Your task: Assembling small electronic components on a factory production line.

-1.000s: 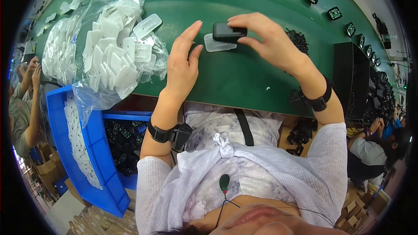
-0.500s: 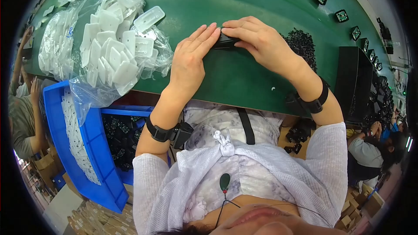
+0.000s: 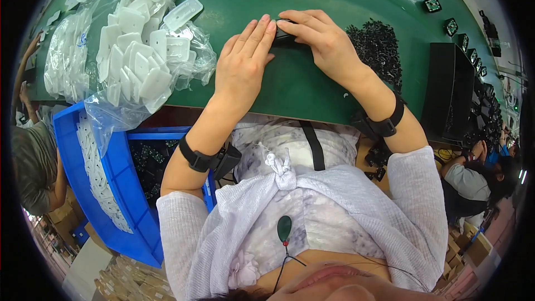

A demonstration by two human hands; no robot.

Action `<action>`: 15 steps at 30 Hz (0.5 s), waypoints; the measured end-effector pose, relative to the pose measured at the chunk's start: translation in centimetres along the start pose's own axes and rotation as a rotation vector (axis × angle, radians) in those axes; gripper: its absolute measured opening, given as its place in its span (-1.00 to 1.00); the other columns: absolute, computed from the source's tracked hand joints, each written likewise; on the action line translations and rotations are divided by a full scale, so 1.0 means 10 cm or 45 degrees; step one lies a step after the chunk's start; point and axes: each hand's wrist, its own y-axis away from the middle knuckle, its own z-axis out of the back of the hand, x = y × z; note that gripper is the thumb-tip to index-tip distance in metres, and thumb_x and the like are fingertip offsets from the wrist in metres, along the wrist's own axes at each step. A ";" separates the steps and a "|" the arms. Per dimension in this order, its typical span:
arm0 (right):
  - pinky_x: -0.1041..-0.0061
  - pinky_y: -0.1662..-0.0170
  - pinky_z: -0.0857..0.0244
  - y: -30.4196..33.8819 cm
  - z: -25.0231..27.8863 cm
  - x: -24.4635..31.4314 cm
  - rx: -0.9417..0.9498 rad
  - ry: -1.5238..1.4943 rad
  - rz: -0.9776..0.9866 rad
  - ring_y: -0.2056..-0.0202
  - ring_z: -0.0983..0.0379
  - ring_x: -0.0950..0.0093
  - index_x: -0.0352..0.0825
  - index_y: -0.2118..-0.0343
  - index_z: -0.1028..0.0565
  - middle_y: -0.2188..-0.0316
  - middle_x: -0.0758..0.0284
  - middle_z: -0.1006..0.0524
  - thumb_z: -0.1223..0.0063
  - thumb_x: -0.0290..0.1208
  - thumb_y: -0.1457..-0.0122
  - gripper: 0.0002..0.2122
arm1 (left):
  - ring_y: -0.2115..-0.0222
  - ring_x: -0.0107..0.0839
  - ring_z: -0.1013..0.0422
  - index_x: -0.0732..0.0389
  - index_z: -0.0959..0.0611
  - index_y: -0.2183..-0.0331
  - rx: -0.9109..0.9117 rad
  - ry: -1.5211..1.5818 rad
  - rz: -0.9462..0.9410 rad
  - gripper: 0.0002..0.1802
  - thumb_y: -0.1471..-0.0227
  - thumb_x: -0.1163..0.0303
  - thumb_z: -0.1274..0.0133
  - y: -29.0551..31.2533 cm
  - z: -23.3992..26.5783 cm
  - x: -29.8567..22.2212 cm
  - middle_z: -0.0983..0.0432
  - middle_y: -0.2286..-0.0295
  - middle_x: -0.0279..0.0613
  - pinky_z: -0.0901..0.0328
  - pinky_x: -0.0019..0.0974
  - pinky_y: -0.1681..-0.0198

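A small black box-like part (image 3: 284, 34) sits on the green table between my two hands, mostly covered by fingers. Along its left side press the straight, close-set fingers of my left hand (image 3: 244, 61). My right hand (image 3: 326, 42) curls over its top and right side, the thumb hidden beneath. Just right of that hand lies a heap of tiny black pieces (image 3: 376, 50). Left of my left hand, a clear plastic bag (image 3: 120, 120) spills white plastic covers (image 3: 134, 58), with one cover (image 3: 184, 14) lying at its edge.
Below the table edge on the left is a blue bin (image 3: 106, 159) with white pieces and black parts. A black box (image 3: 446, 89) stands at the right. Black housings with green circuit boards (image 3: 432, 4) line the far right side. Other people sit at both sides.
Both hands stay on the black part, with small shifts of the fingers. The whole view has tilted slightly, so the table and its things appear a little higher and further left.
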 end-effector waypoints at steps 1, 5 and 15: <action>0.44 0.07 -0.39 -0.02 0.03 -0.02 0.058 -0.192 -0.069 0.08 -0.42 0.32 -0.26 0.08 -0.51 0.05 0.34 -0.49 0.01 -0.72 0.02 -0.60 | -0.01 -0.22 -0.35 0.27 -0.45 -0.04 -0.011 -0.007 -0.008 -0.41 0.12 0.49 -0.11 -0.01 -0.03 -0.02 -0.40 -0.02 -0.13 -0.26 -0.19 0.01; 0.50 -0.03 -0.30 -0.26 0.16 -0.13 0.285 -0.825 -0.470 0.01 -0.38 0.47 -0.32 0.03 -0.47 0.04 0.34 -0.48 -0.08 -0.56 -0.10 -0.67 | 0.10 -0.21 -0.38 0.29 -0.46 0.00 -0.122 -0.011 0.068 -0.38 0.17 0.42 -0.20 -0.14 -0.14 0.03 -0.44 0.06 -0.08 -0.28 -0.19 0.07; 0.55 -0.03 -0.26 0.06 0.23 0.18 -0.134 -1.311 -0.684 0.05 -0.38 0.54 -0.37 -0.04 -0.35 0.08 0.29 -0.45 -0.16 -0.47 -0.12 -0.59 | 0.46 -0.58 -0.44 0.44 -0.57 0.17 -0.005 1.563 0.883 -0.61 -0.09 0.30 -0.10 -0.20 0.03 -0.31 -0.58 0.42 -0.22 -0.35 -0.50 0.36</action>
